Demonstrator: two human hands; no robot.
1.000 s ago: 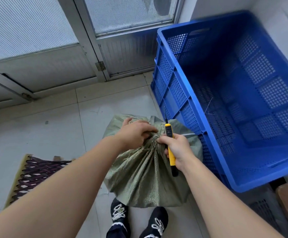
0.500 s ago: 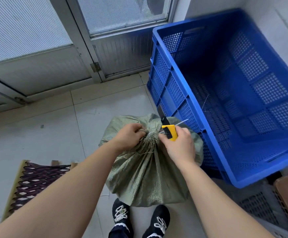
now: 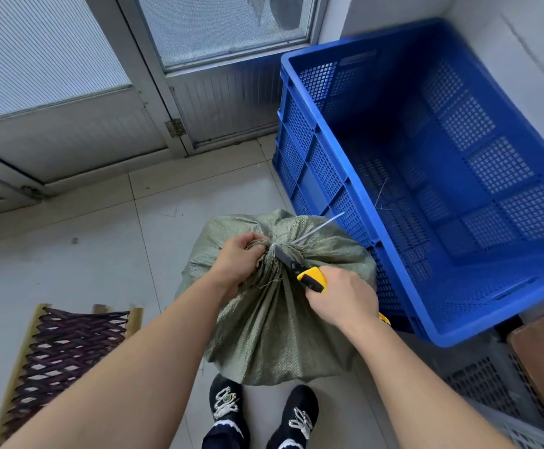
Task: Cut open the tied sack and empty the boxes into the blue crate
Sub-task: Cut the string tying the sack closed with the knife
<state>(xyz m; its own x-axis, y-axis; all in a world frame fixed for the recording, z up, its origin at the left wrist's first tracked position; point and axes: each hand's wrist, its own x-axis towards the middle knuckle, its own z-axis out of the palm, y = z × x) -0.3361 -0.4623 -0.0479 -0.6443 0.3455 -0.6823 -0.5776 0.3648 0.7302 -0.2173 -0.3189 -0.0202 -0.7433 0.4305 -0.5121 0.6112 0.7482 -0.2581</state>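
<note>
The left hand (image 3: 236, 257) grips the sack (image 3: 277, 319) neck; the right hand (image 3: 342, 298) holds the knife (image 3: 300, 267), blade seemingly at the tie. Cut away from the fingers.

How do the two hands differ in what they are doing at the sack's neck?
The left hand bunches the gathered neck of the green sack; the right hand holds a yellow utility knife. The left sits at the tie; the right sits lower, blade pointing at it. Both are closed.
</note>
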